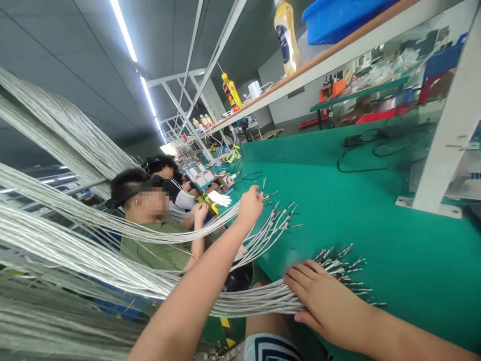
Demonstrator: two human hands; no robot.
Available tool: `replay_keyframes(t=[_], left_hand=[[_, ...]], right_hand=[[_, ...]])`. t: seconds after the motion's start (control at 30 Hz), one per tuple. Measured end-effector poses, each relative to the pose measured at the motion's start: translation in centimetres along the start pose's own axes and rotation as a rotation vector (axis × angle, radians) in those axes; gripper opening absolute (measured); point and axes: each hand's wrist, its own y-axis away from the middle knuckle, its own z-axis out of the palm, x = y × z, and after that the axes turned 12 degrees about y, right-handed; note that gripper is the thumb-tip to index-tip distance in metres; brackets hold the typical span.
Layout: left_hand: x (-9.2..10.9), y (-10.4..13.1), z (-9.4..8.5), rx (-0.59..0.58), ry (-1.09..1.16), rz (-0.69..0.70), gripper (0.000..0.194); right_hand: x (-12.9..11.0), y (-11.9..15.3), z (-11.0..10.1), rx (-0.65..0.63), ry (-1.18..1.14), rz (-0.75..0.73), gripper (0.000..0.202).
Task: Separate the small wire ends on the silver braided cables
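My left hand (251,206) is closed around the ends of grey-white cables, with stripped wire tips poking out past the fingers. Just to its right, a loose group of cables (268,233) fans out, its thin dark and light wire ends hanging over the bench. My right hand (319,296) lies with fingers stretched flat across a thick cable bundle (259,301). Beyond those fingers, the bundle's frayed, multicoloured wire ends (341,268) rest on the green bench top (406,255). Where the left fingertips meet the cables is partly hidden.
Long cable hanks (56,210) stretch in from the left. A co-worker in a green shirt (158,245) sits close by on the left. A white post (439,150) carries a shelf (338,47) with bottles and a blue bin (338,20). A black cord (361,168) lies on the bench.
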Motion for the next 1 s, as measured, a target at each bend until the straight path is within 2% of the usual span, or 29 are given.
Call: replay_keyframes(t=[0.07,0.13,0.23,0.3,0.4,0.53,0.6,0.67,0.73,0.83,0.93,1.0], left_hand=[[-1.2,0.3,0.9,-0.039,-0.072,-0.057,0.031],[-1.5,0.3,1.0,-0.062,-0.124,-0.104,0.031],[-0.8,0.4,0.1,-0.066,-0.177,-0.119,0.033],[0.2,1.5,-0.7,-0.07,-0.201,-0.072,0.035],[2.0,5.8,-2.1,-0.132,-0.213,0.044,0.034],[3.5,15.0,-3.0,-0.239,-0.171,0.097,0.032],[3.1,18.8,-2.9,-0.249,-0.162,0.052,0.028],[1.7,20.8,-2.4,-0.183,-0.188,-0.015,0.029],[0.1,20.6,-1.4,-0.103,-0.234,-0.06,0.039],[-1.9,17.7,0.1,-0.068,-0.316,-0.101,0.055],[-3.6,14.2,1.4,-0.137,-0.39,-0.161,0.064],[-4.7,12.6,2.0,-0.211,-0.428,-0.198,0.059]], right_hand=[[0.0,0.1,-0.3,-0.004,-0.027,-0.003,0.063],[0.0,0.1,-0.6,0.012,-0.042,-0.004,0.064],[0.0,0.0,-0.9,0.044,-0.031,0.003,0.063],[0.0,-0.1,-0.8,0.042,0.002,-0.004,0.061],[0.0,-0.4,0.1,0.072,0.074,-0.015,0.059],[-0.1,-0.5,1.4,0.162,0.109,0.047,0.052],[-0.2,-0.5,1.5,0.159,0.101,0.057,0.05],[-0.3,-0.6,1.2,0.148,0.095,0.05,0.05],[-0.3,-0.5,0.8,0.14,0.103,0.044,0.05],[-0.3,-0.4,0.5,0.12,0.114,0.04,0.05],[-0.2,-0.2,0.6,0.102,0.103,0.027,0.051],[-0.2,-0.1,0.6,0.098,0.093,0.02,0.052]])
